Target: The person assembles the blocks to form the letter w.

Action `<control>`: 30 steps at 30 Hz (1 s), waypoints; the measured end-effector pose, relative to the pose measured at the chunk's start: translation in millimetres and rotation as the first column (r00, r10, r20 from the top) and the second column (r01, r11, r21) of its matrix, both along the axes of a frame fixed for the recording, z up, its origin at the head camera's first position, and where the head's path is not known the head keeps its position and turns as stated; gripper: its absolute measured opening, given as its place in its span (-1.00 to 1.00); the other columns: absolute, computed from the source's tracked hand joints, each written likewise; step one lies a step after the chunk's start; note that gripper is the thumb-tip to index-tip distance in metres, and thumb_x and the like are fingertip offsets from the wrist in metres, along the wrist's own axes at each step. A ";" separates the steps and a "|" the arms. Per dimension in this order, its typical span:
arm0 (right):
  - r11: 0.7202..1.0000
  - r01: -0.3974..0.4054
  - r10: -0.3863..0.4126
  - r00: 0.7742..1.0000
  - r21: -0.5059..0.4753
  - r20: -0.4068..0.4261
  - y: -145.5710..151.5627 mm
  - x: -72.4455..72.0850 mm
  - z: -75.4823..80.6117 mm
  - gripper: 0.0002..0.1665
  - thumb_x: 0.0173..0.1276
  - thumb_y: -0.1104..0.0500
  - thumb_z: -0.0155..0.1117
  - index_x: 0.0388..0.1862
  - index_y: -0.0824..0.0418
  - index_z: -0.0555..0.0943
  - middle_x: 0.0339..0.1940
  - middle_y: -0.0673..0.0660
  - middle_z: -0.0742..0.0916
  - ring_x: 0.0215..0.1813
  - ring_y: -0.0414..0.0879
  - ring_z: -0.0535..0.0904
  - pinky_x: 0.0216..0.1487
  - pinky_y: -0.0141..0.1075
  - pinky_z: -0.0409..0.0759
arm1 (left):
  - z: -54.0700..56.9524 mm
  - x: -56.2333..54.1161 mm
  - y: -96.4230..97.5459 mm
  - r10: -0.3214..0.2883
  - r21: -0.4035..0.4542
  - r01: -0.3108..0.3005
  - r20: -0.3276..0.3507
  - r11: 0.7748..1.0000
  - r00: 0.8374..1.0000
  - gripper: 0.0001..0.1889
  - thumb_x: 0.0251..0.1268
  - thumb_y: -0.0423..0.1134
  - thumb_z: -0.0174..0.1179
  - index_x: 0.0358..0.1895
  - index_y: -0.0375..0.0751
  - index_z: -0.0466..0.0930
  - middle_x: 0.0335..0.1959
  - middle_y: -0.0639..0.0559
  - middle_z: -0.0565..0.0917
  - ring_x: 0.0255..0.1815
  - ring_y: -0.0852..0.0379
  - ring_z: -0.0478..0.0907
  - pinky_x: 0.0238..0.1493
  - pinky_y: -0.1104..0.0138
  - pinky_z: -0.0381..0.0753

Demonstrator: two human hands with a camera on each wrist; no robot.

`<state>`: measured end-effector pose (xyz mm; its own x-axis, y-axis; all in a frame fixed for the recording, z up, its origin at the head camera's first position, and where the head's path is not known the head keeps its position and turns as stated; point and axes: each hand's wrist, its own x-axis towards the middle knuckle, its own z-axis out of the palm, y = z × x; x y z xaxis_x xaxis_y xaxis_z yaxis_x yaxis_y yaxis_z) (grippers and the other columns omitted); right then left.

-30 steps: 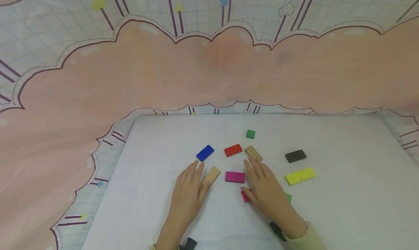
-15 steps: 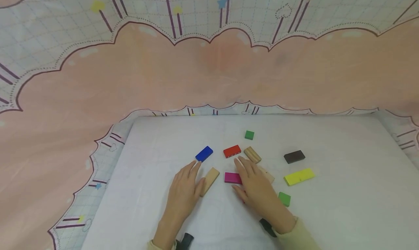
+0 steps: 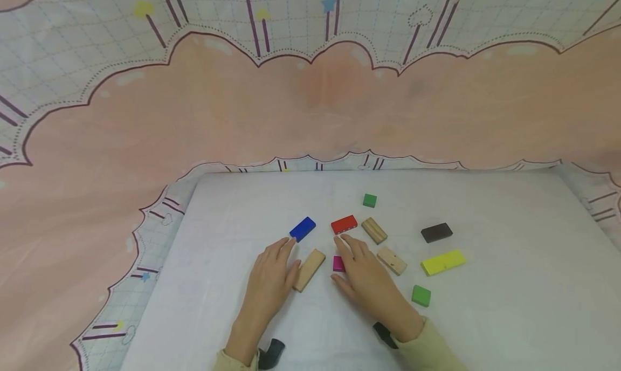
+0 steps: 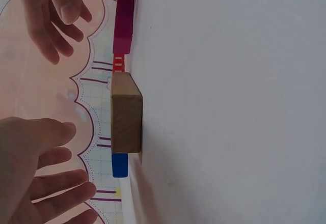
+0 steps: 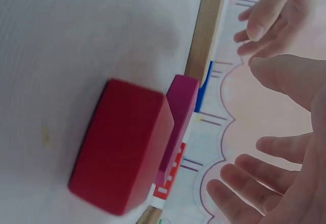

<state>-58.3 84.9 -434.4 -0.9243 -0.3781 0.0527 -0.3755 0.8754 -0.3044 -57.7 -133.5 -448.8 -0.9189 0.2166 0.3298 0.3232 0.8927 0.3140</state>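
Observation:
My left hand (image 3: 270,276) hovers with loosely spread fingers beside a plain wooden block (image 3: 309,270). Its fingertips are near a blue block (image 3: 303,228) in the head view. My right hand (image 3: 367,282) is held over a magenta block (image 3: 338,263) and covers part of it. Past its fingertips lies a red block (image 3: 344,224) with white marks on one side. In the right wrist view another red block (image 5: 119,145) sits close by, hidden under the hand in the head view. Both wrist views show the hands above the blocks, holding nothing.
Right of my right hand lie a grooved wooden block (image 3: 374,230), a pale wooden block (image 3: 392,260), a green block (image 3: 421,295), a yellow block (image 3: 443,262) and a black block (image 3: 436,232). A small green block (image 3: 370,200) is farther back on the white tabletop (image 3: 514,284).
Over the magenta block, my right hand has shifted left, uncovering the pale wooden block and the nearer green one. My left hand has drifted slightly left. The blocks stay in place.

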 end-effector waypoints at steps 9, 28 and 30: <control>0.999 -0.041 0.041 0.999 -0.032 0.007 -10.1 -0.3 -5.5 -0.06 0.27 -0.11 0.43 0.51 0.19 0.27 0.43 0.19 0.44 0.41 0.05 0.38 0.32 -0.07 0.54 | -3.1 -7.4 -3.6 0.002 0.004 -0.003 0.019 1.000 1.000 -0.55 0.34 -0.20 0.29 0.25 -0.24 0.53 0.18 -0.17 0.61 0.20 -0.12 0.56 0.19 0.03 0.58; 0.993 -0.110 0.112 0.993 -0.051 0.031 -24.7 -1.5 -9.3 -0.08 0.30 -0.12 0.40 0.50 0.22 0.28 0.39 0.20 0.47 0.39 0.04 0.39 0.27 -0.15 0.58 | -5.0 -24.3 -4.0 -0.007 -0.025 0.007 0.008 1.000 1.000 -0.57 0.32 -0.20 0.31 0.20 -0.30 0.56 0.08 -0.19 0.64 0.08 -0.13 0.61 0.03 0.04 0.65; 0.992 -0.114 0.116 0.993 -0.054 0.035 -25.7 -1.8 -9.5 -0.08 0.30 -0.12 0.40 0.50 0.22 0.28 0.38 0.20 0.47 0.39 0.05 0.40 0.27 -0.15 0.59 | -5.3 -26.0 -3.9 -0.006 -0.027 0.007 0.014 1.000 1.000 -0.56 0.32 -0.20 0.31 0.20 -0.30 0.55 0.08 -0.19 0.64 0.07 -0.13 0.62 0.02 0.04 0.65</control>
